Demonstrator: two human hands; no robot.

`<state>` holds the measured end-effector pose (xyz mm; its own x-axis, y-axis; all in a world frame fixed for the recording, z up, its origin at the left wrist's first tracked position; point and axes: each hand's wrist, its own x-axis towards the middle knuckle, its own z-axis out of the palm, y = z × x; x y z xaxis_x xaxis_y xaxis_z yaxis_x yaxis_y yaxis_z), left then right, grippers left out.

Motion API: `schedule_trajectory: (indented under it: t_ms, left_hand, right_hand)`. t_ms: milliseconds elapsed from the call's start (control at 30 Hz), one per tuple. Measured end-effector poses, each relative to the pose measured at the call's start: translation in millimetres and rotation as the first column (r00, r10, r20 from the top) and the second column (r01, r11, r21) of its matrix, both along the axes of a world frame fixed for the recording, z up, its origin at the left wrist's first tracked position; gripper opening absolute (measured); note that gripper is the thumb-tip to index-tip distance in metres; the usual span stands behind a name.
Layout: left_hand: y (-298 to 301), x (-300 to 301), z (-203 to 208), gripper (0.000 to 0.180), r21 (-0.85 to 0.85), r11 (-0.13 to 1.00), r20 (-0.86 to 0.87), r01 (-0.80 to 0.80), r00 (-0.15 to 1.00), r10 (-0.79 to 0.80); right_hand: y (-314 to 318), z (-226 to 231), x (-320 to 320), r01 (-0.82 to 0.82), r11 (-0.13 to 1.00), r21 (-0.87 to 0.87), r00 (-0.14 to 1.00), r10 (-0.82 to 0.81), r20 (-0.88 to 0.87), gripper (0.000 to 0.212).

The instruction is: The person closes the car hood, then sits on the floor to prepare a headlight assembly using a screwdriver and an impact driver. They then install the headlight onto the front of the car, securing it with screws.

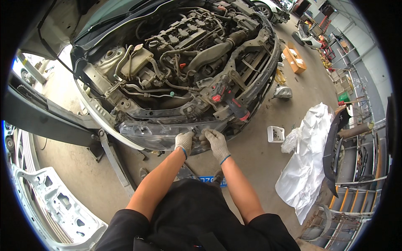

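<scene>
Left hand [184,141], right hand [217,142] in two knit gloves [220,149] at one curved grey panel [157,129]. One black-red drill [228,101] nearby. Fingers curled; can't tell if clamped.

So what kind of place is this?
Probably a car repair shop: a car has its hood up and engine bare, a drill rests on its front, and a loose body panel is off to the left.
</scene>
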<state>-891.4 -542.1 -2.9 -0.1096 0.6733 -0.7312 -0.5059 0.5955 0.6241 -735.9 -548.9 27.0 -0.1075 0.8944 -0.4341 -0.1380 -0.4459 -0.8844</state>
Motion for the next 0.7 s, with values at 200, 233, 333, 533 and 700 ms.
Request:
schedule_trajectory:
  t_ms: [200,233,333,533,700]
  left_hand:
    - [0.0,-2.3,1.9,0.012,-0.015,1.000,-0.010,0.024,1.000,-0.024]
    - [-0.1,-1.7,5.2,0.013,-0.015,1.000,-0.002,0.027,1.000,-0.027]
    - [-0.1,0.3,10.3,0.012,-0.019,1.000,0.014,0.020,1.000,-0.020]
    - [3.6,0.2,-14.2,0.008,-0.020,1.000,0.068,-0.023,0.997,0.024]
    - [0.9,-1.3,0.2,0.008,-0.031,0.999,0.026,0.019,1.000,-0.018]
  right_hand:
    - [-2.7,-4.6,-2.6,0.046,0.999,0.013,0.997,-0.046,0.056,0.023]
    - [-2.0,-6.0,-1.4,0.072,0.997,-0.002,0.997,-0.072,0.031,0.022]
    - [-0.5,-5.2,3.5,0.152,0.986,-0.069,0.982,-0.158,-0.102,0.017]
    - [21.2,20.2,24.7,0.293,0.945,-0.144,0.886,-0.325,-0.331,0.019]
    - [75.3,58.9,75.2,0.464,0.862,0.203,0.882,-0.428,-0.198,0.023]
